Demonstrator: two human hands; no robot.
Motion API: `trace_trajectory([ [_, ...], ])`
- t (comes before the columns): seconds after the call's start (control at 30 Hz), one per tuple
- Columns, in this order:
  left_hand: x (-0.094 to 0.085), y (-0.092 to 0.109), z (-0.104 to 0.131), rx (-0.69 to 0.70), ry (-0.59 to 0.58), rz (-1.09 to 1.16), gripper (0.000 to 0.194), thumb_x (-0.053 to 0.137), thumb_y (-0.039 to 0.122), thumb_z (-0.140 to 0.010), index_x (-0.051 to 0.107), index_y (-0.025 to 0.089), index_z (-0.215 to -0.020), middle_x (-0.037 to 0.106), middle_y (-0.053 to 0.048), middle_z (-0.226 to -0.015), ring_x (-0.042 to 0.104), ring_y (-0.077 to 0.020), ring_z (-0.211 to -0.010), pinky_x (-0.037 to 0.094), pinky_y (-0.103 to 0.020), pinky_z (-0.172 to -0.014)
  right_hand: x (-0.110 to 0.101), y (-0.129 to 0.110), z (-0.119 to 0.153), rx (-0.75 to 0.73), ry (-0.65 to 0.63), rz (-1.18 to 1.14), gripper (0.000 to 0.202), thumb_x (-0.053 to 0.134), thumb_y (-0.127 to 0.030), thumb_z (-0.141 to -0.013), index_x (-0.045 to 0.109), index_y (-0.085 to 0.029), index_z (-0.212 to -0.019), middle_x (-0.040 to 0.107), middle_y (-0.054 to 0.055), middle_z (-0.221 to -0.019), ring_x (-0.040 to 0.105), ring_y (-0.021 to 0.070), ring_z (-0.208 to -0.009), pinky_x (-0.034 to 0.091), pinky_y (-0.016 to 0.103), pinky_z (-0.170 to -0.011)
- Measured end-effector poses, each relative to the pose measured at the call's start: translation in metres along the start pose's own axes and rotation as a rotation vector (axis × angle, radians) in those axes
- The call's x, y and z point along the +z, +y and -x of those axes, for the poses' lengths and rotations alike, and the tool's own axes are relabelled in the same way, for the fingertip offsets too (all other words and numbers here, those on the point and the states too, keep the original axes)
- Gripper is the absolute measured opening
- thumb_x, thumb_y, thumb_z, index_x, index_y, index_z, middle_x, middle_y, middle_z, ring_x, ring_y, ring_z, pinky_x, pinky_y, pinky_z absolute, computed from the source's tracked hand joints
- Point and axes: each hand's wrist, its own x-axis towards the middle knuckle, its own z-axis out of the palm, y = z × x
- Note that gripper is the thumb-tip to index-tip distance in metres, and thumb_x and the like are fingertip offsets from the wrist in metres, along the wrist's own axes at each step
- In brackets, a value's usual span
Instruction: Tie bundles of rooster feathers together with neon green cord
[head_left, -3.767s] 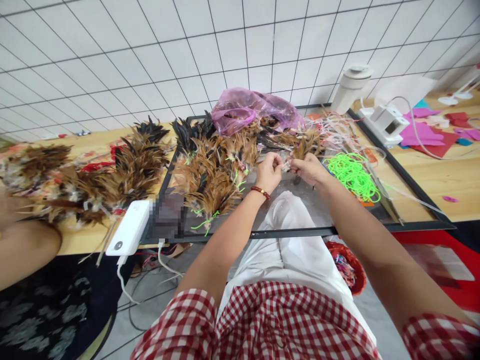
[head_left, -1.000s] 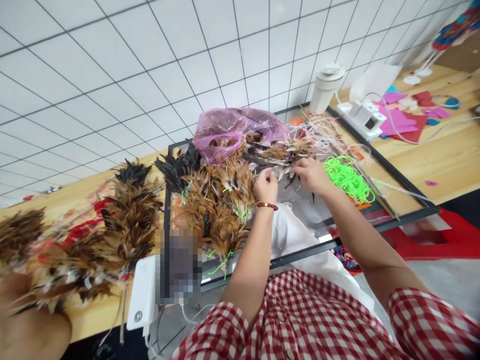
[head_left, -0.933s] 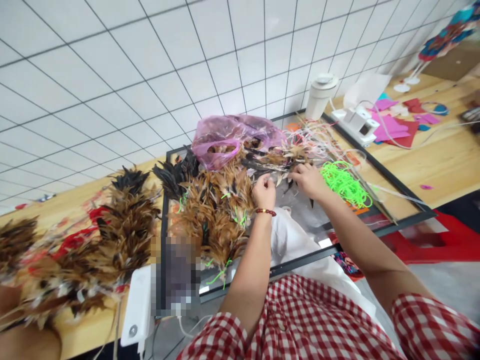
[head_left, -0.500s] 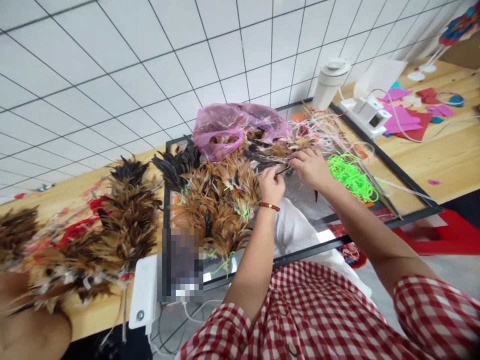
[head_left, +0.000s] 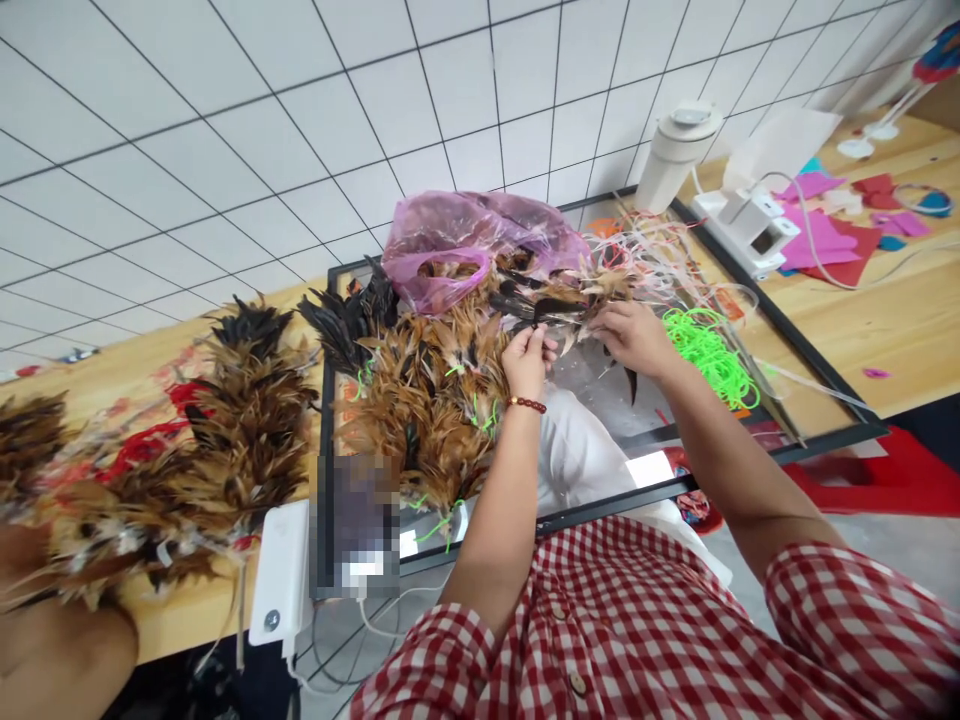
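My left hand [head_left: 528, 360], with a beaded bracelet at the wrist, is pinched closed on a dark feather [head_left: 553, 308] that rises from its fingertips. Just to the right, my right hand [head_left: 637, 338] has its fingers bent together beside a heap of pale brown feathers [head_left: 609, 284]. What its fingertips hold, if anything, is hidden. Long dark feathers [head_left: 514, 298] lie behind both hands. To the left spreads a pile of brown feather bunches [head_left: 427, 400] tied with green string. A tuft of black feathers [head_left: 352, 318] lies at that pile's far left.
A pink plastic bag [head_left: 480, 235] with feathers stands behind. Green cord [head_left: 709, 355] and pale strings [head_left: 660, 255] lie right, before a white tumbler [head_left: 675, 155]. A black-framed glass panel [head_left: 607, 495] lies beneath. More feather bunches [head_left: 255, 440] and another person's arm [head_left: 67, 650] are left.
My hands have moved apart. The left drew slightly left with the dark feather, and the right shifted right, beside the pale feathers. The view has also shifted a little.
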Motion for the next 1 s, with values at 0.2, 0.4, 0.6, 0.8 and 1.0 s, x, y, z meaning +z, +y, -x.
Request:
trace_trajectory([
  [0.2, 0.002, -0.002, -0.002, 0.004, -0.1, -0.004, 0.011, 0.064, 0.018, -0.092, 0.075, 0.015, -0.096, 0.071, 0.0, -0.074, 0.06, -0.0068, -0.058, 0.05, -0.021, -0.062, -0.004, -0.024, -0.015, 0.075, -0.071, -0.336, 0.029, 0.068, -0.032, -0.086, 0.076, -0.019, -0.111, 0.076, 0.011, -0.095, 0.067, 0.0256, -0.085, 0.051, 0.039, -0.078],
  [0.4, 0.0, -0.008, 0.004, 0.192, -0.235, -0.405, 0.022, 0.065, 0.017, -0.091, 0.074, 0.017, -0.071, 0.07, 0.001, -0.064, 0.052, -0.007, -0.046, 0.042, -0.022, -0.052, 0.006, -0.047, -0.034, 0.201, -0.101, -0.882, 0.036, 0.081, -0.055, -0.075, 0.075, -0.021, -0.085, 0.069, 0.002, -0.077, 0.059, 0.0151, -0.063, 0.05, 0.031, -0.063],
  [0.6, -0.01, -0.012, -0.006, 0.286, 0.065, -0.262, 0.013, 0.066, 0.016, -0.089, 0.077, 0.018, -0.095, 0.075, 0.0, -0.076, 0.056, -0.007, -0.053, 0.045, -0.021, -0.056, -0.019, -0.007, -0.041, 0.35, 0.149, -0.762, 0.033, 0.081, -0.051, -0.077, 0.072, -0.019, -0.08, 0.069, 0.002, -0.076, 0.06, 0.0165, -0.073, 0.051, 0.034, -0.076],
  [0.8, -0.014, -0.002, -0.016, 0.363, 0.276, -0.001, 0.016, 0.065, 0.02, -0.091, 0.074, 0.016, -0.104, 0.076, -0.004, -0.094, 0.053, -0.0033, -0.053, 0.039, -0.018, -0.05, -0.034, 0.009, -0.063, 0.263, -0.298, -0.444, 0.026, 0.085, -0.042, -0.074, 0.077, -0.018, -0.083, 0.073, 0.003, -0.074, 0.065, 0.0197, -0.073, 0.05, 0.032, -0.071],
  [1.0, -0.013, 0.007, -0.007, 0.413, 0.346, 0.099, 0.014, 0.064, 0.023, -0.093, 0.071, 0.015, -0.103, 0.074, -0.002, -0.089, 0.051, -0.0024, -0.054, 0.037, -0.017, -0.051, -0.002, -0.054, -0.102, 0.137, -0.526, 0.201, 0.045, 0.074, -0.03, -0.085, 0.074, -0.014, -0.127, 0.077, 0.019, -0.117, 0.072, 0.035, -0.107, 0.053, 0.039, -0.088],
])
